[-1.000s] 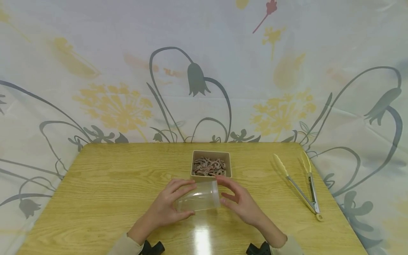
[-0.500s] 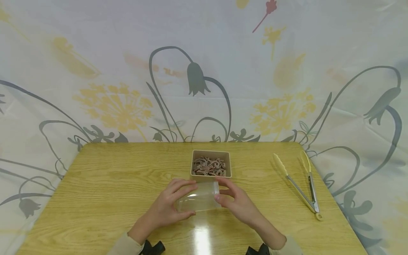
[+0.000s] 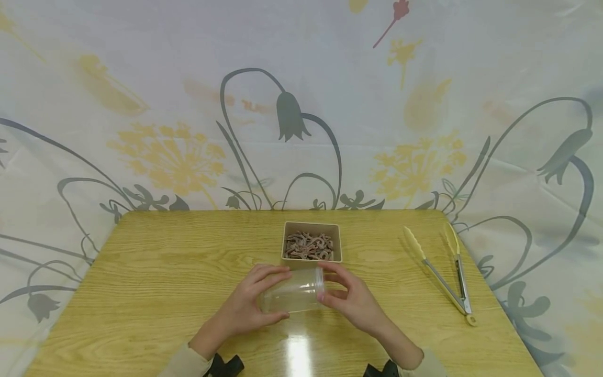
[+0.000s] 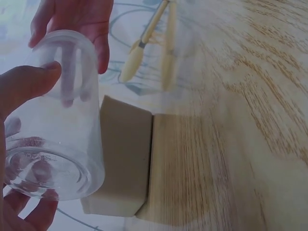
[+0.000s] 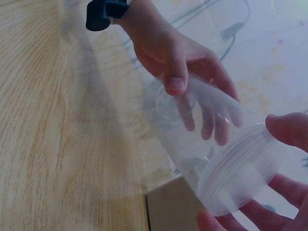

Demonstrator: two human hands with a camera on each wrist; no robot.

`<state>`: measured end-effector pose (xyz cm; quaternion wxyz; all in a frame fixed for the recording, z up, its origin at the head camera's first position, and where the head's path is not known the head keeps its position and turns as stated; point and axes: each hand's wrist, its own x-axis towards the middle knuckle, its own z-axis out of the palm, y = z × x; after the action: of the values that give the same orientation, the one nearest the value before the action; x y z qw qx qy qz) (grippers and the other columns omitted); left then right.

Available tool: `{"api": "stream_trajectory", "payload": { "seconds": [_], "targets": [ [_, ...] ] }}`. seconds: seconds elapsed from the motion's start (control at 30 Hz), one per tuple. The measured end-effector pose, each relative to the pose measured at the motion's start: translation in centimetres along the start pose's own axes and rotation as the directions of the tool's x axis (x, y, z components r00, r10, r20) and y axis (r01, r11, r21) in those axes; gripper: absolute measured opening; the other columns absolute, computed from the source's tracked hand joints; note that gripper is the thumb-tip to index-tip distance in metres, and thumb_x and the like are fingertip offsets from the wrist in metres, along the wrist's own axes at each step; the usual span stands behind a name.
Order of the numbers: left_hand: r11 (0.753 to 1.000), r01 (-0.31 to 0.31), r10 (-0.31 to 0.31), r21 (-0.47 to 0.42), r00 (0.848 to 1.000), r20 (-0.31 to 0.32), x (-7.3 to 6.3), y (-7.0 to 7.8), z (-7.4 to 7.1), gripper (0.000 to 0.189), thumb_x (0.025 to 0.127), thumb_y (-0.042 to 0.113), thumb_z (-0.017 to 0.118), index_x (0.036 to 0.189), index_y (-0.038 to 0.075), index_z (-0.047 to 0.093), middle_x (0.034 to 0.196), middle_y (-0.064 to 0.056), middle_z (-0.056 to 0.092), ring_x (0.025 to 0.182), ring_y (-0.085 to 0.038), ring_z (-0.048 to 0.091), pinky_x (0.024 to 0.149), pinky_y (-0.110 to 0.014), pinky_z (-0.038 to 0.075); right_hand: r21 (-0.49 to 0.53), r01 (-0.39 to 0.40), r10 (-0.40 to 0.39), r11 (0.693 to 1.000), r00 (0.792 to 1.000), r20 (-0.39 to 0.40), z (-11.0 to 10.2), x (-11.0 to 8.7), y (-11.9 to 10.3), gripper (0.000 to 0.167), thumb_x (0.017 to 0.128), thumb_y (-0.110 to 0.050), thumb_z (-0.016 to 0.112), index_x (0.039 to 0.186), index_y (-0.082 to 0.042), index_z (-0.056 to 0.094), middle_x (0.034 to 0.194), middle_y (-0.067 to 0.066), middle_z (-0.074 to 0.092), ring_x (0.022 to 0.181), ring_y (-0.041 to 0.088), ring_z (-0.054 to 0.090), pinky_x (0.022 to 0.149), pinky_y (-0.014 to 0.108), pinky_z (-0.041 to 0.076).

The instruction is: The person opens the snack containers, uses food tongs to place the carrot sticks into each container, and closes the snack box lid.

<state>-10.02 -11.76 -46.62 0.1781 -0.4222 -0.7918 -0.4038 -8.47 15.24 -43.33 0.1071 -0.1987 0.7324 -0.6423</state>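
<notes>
A clear plastic jar [image 3: 294, 290] lies on its side in the air, its lidded end toward the right. My left hand [image 3: 249, 301] grips its body near the base, thumb on one side and fingers on the other. At the other end, the fingers and thumb of my right hand [image 3: 350, 301] curl round the translucent lid [image 5: 240, 168]. In the left wrist view, the jar's round base [image 4: 48, 171] faces the camera, and its inside shows no contents. Just behind the jar stands a beige box [image 3: 288, 228] holding many brownish, curled, worm-like pieces [image 3: 308, 247].
Tongs [image 3: 445, 285] with yellowish tips and metal arms lie spread on the right side of the wooden table [image 3: 179, 262]. Behind the table hangs a flower-patterned sheet [image 3: 301, 104].
My right thumb has come in against the lid, and the right fingers have shifted slightly round it. The left hand and the jar stay nearly in place.
</notes>
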Motion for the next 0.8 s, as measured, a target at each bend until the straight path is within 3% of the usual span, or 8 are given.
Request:
{"api": "stream_trajectory", "payload": {
  "seconds": [0.17, 0.37, 0.47, 0.57, 0.67, 0.8],
  "targets": [
    [0.996, 0.080, -0.078, -0.046, 0.996, 0.034, -0.15, -0.05, -0.09, 0.081, 0.066, 0.019, 0.094, 0.138, 0.012, 0.058, 0.136, -0.006, 0.058, 0.122, -0.023, 0.053, 0.100, -0.044, 0.049, -0.047, 0.088, -0.088, 0.995, 0.996, 0.002, -0.06, 0.01, 0.27, 0.060, 0.088, 0.001, 0.072, 0.142, 0.003, 0.047, 0.142, 0.022, 0.048, 0.126, 0.045, 0.048, 0.098, 0.041, 0.051],
    [0.974, 0.204, -0.195, -0.101, 0.977, 0.088, -0.49, -0.14, -0.18, 0.075, 0.072, 0.029, 0.091, 0.139, 0.018, 0.058, 0.137, -0.004, 0.058, 0.123, -0.020, 0.053, 0.100, -0.049, 0.049, -0.086, 0.162, -0.160, 0.983, 0.987, 0.029, -0.14, -0.15, 0.42, 0.061, 0.085, 0.003, 0.074, 0.141, -0.006, 0.050, 0.145, 0.014, 0.048, 0.131, 0.035, 0.046, 0.102, 0.048, 0.048],
    [0.967, 0.231, -0.220, -0.111, 0.970, 0.101, -0.59, -0.15, -0.22, 0.072, 0.073, 0.032, 0.089, 0.138, 0.018, 0.059, 0.138, -0.002, 0.058, 0.124, -0.021, 0.054, 0.099, -0.052, 0.049, -0.101, 0.183, -0.179, 0.978, 0.983, 0.049, -0.18, -0.23, 0.50, 0.062, 0.084, 0.001, 0.076, 0.140, -0.007, 0.051, 0.147, 0.016, 0.045, 0.135, 0.033, 0.042, 0.103, 0.055, 0.045],
    [0.969, 0.220, -0.209, -0.114, 0.973, 0.096, -0.62, -0.17, -0.21, 0.072, 0.074, 0.033, 0.089, 0.137, 0.016, 0.060, 0.137, -0.001, 0.058, 0.123, -0.022, 0.054, 0.098, -0.052, 0.049, -0.117, 0.185, -0.179, 0.976, 0.982, 0.061, -0.21, -0.27, 0.51, 0.066, 0.085, -0.001, 0.077, 0.143, -0.004, 0.047, 0.151, 0.018, 0.039, 0.138, 0.038, 0.036, 0.104, 0.062, 0.041],
    [0.981, 0.170, -0.164, -0.098, 0.984, 0.071, -0.56, -0.19, -0.15, 0.073, 0.073, 0.031, 0.090, 0.137, 0.015, 0.059, 0.136, -0.004, 0.059, 0.121, -0.021, 0.055, 0.097, -0.049, 0.051, -0.130, 0.145, -0.140, 0.981, 0.989, 0.044, -0.19, -0.24, 0.43, 0.065, 0.089, -0.005, 0.073, 0.147, -0.002, 0.043, 0.152, 0.021, 0.037, 0.136, 0.044, 0.036, 0.103, 0.062, 0.041],
    [0.996, 0.072, -0.070, -0.044, 0.997, 0.034, -0.29, -0.12, -0.05, 0.078, 0.068, 0.026, 0.092, 0.138, 0.013, 0.058, 0.134, -0.008, 0.060, 0.119, -0.021, 0.055, 0.098, -0.044, 0.051, -0.152, 0.064, -0.064, 0.986, 0.998, 0.008, -0.19, -0.22, 0.32, 0.051, 0.099, -0.012, 0.061, 0.146, -0.002, 0.044, 0.147, 0.022, 0.043, 0.126, 0.046, 0.048, 0.095, 0.048, 0.053]
  ]
}}
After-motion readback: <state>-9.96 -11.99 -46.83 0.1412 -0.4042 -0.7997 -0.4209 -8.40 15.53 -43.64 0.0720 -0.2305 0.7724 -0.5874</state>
